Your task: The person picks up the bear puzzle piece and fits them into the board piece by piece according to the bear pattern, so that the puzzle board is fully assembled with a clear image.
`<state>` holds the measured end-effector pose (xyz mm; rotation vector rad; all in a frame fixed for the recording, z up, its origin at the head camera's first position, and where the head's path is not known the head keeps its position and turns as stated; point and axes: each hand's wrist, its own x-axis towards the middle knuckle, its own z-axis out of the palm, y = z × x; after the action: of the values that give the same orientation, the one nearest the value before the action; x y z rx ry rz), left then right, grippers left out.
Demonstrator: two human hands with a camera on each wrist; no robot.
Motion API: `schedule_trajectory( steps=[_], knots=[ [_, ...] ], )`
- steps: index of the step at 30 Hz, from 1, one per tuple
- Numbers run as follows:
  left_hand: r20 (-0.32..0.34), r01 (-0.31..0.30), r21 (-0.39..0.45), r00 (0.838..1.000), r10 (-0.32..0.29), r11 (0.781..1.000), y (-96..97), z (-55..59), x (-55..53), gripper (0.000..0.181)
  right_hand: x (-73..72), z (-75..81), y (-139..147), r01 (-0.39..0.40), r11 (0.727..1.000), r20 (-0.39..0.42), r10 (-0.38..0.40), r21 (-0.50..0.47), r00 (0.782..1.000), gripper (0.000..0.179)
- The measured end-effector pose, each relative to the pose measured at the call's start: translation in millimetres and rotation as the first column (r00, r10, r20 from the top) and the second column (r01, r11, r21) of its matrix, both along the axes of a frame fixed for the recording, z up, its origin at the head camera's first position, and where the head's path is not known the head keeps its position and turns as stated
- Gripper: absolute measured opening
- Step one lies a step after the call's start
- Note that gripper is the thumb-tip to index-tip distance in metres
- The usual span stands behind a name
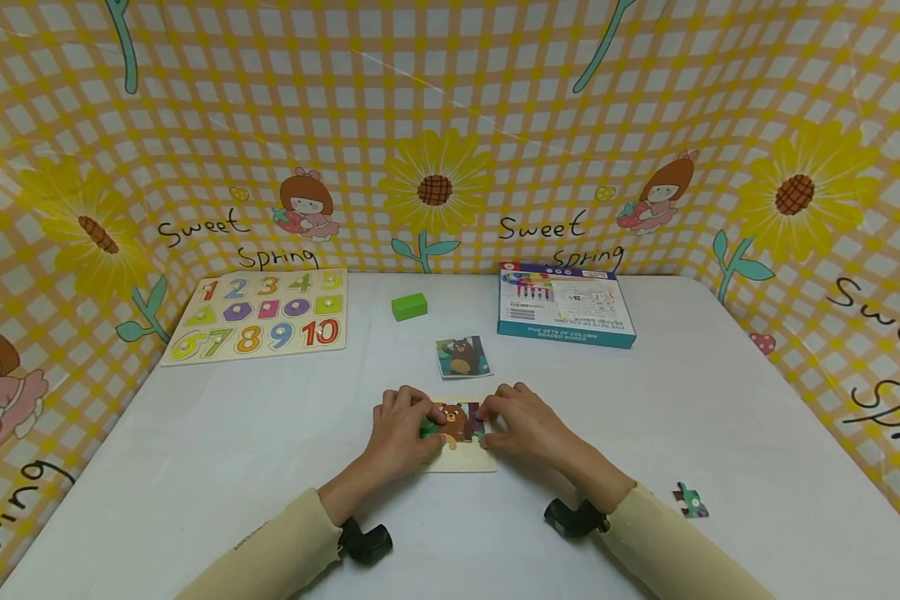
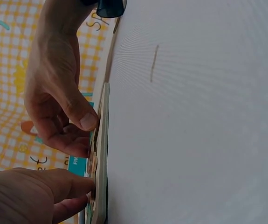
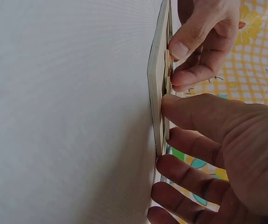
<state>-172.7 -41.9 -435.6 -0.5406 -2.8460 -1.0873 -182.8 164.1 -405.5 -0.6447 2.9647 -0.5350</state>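
A small wooden puzzle board (image 1: 461, 464) lies flat on the white table in the head view. Its upper part holds bear-picture puzzle pieces (image 1: 453, 421); the lower strip is bare wood. My left hand (image 1: 401, 427) is at the board's left, its thumb and index finger pinching a piece there. At the right side, my right hand (image 1: 531, 429) pinches a dark-edged piece between thumb and index finger. In the right wrist view that puzzle piece (image 3: 167, 130) sits slightly above the board (image 3: 156, 88). Fingers partly cover both pieces.
A bear picture card (image 1: 463, 357) lies behind the board, with a green block (image 1: 409, 307) farther back. A number board (image 1: 258, 317) stands back left, a boxed set (image 1: 565, 306) back right. One loose puzzle piece (image 1: 692, 500) lies by the right forearm.
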Motion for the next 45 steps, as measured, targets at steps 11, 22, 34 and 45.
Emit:
schedule_trajectory(
  steps=[11, 22, 34, 45],
  knots=[
    [-0.054, 0.019, 0.0, 0.998, -0.019, 1.0, 8.8, 1.9, -1.4, 0.011, -0.1, -0.3, 1.1, -0.013, 1.0, -0.018, 0.013, -0.003, 1.0, 0.026],
    [-0.044, 0.035, -0.008, 0.998, -0.036, 0.999, 23.1, 2.4, -1.5, 0.012, -0.6, -0.1, -0.2, 0.018, 1.0, 0.027, -0.017, -0.008, 0.999, 0.026],
    [-0.05, 0.024, -0.019, 0.998, -0.025, 1.0, 26.1, 1.0, -2.0, 0.011, -0.9, 0.7, -0.5, 0.021, 1.0, 0.037, -0.021, -0.005, 0.999, 0.026],
    [-0.055, 0.026, -0.017, 0.998, -0.027, 1.0, 26.3, 0.6, -1.2, 0.01, 0.6, 1.0, 0.0, 0.015, 1.0, 0.033, -0.015, -0.016, 0.999, 0.026]
  ],
)
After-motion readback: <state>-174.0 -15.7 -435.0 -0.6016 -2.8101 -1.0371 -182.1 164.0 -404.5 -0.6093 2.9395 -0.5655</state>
